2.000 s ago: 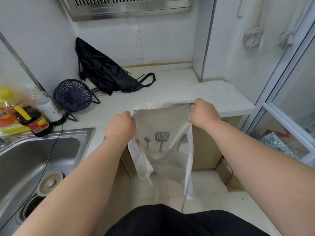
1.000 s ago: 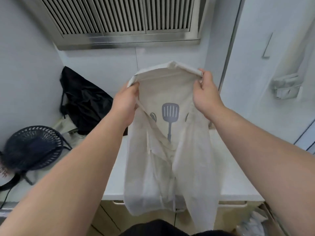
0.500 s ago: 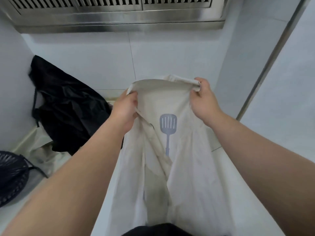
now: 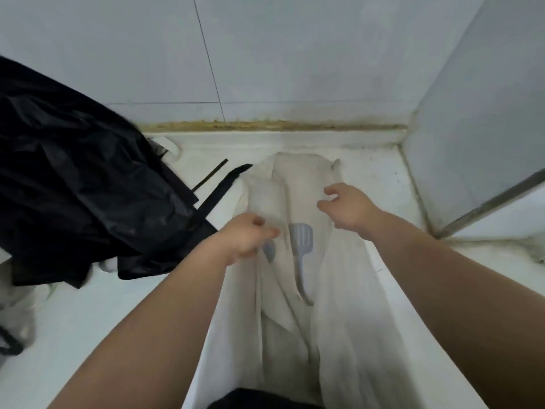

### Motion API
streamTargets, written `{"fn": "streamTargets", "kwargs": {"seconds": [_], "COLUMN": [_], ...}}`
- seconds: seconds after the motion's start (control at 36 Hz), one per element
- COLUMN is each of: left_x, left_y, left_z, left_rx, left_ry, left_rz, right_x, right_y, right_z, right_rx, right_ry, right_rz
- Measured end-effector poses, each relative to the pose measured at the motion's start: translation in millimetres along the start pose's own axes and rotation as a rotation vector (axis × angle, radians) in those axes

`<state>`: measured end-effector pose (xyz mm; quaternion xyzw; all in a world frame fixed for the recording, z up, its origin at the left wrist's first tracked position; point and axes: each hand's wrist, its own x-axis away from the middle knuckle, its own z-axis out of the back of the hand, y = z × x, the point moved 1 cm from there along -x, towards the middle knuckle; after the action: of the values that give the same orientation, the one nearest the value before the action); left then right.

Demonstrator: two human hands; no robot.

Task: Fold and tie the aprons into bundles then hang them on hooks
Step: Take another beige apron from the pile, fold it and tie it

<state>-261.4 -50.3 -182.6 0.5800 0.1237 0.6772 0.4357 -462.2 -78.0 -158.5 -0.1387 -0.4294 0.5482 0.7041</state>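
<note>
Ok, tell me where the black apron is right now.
In the head view, the black apron lies heaped on the counter's left against the back wall, its straps reaching toward the beige apron.

Cream apron, grey-blue spatula print on bib. Black apron, glossy, crumpled, black straps. White counter. Pale grey wall tiles, yellowish-brown grime along joint.

White desk, grimy toward back edge. Yellow-brown sealant strip along seam with tiled wall. Metal frame rail at right corner.
</note>
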Motion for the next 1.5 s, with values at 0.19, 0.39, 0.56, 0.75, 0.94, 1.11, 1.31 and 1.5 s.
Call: {"fn": "streamTargets", "kwargs": {"seconds": [0.19, 0.39, 0.56, 0.75, 0.94, 1.11, 1.31, 1.5], "left_x": [6.2, 4.8, 5.0, 8.8, 1.9, -20.2, -31.7, -46.4], "left_y": [-4.4, -1.7, 45.5, 83.5, 99.4, 92.2, 79.4, 70.5], "left_z": [-28.2, -37.8, -11.6, 26.6, 37.0, 43.1, 37.3, 48.0], "left_rx": [-0.352, -0.402, 0.6, 1.208, 1.297, 1.305, 1.271, 1.24], "left_ry": [0.003, -0.063, 0.055, -0.043, -0.125, -0.084, -0.082, 0.231], "left_rz": [-0.116, -0.186, -0.195, -0.357, -0.378, -0.356, -0.241, -0.219], "right_x": [11.0, 24.9, 28.5, 1.7, -27.1, -56.6, -73.4, -95.4], "right_y": [25.0, 17.7, -0.9, -28.9, -48.8, -53.3, -58.5, -61.3], "right_z": [-26.2, -20.6, -11.4, -6.1, -9.6, -20.1, -39.4, -15.3], "right_rx": [0.071, 0.051, 0.256, 0.17, 0.175, 0.011, -0.142, -0.07], "right_ry": [-0.114, -0.273, -0.498, -0.257, -0.084, -0.086, -0.139, 0.412], "right_rz": [0.021, 0.027, 0.052, 0.119, 0.143, 0.144, 0.162, 0.15]}}
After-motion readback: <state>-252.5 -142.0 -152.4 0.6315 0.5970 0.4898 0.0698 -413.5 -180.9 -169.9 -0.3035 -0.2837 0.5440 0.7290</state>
